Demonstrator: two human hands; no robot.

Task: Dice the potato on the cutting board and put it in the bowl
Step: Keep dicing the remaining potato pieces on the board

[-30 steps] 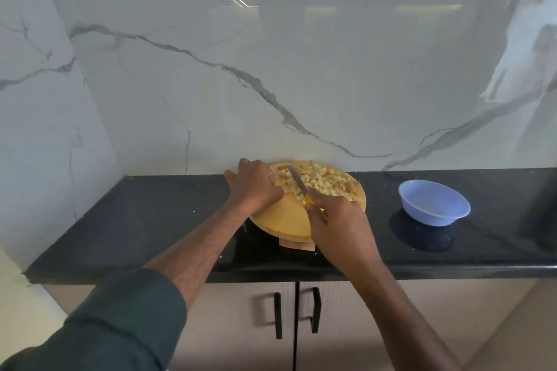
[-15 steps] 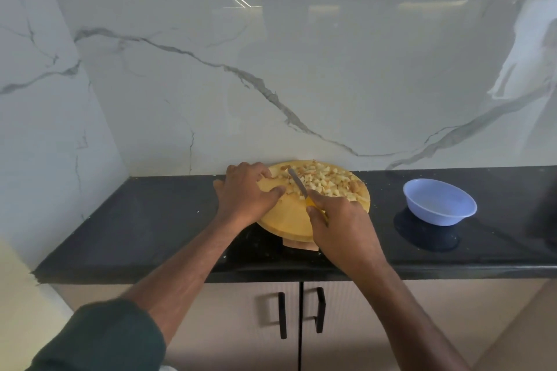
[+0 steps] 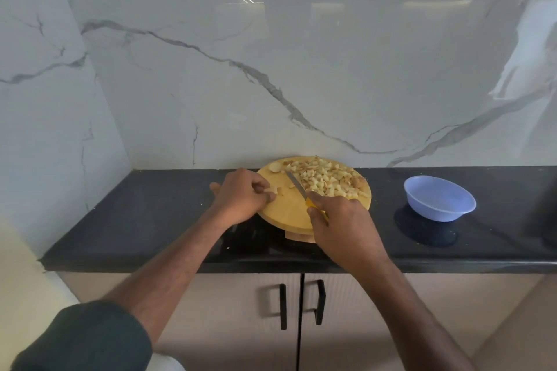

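On the black bench [image 3: 150, 220] sits a round board [image 3: 286, 208]. Diced potato [image 3: 325, 178] is heaped on its far right part. The left hand [image 3: 241, 197] pinches a potato piece [image 3: 272, 189] at the board's left edge. The right hand [image 3: 343, 226] grips a knife [image 3: 297, 185], blade pointing far-left beside the heap. The bowl [image 3: 440, 199] stands well right.

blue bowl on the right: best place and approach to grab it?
Grip the blue bowl by its rim, from above and on its left side, nearest the right hand. It stands upright and looks empty on the counter, mouth open upward, walls flaring to a thin lip, nothing touching it. Thumb inside, fingers outside should pinch it well.
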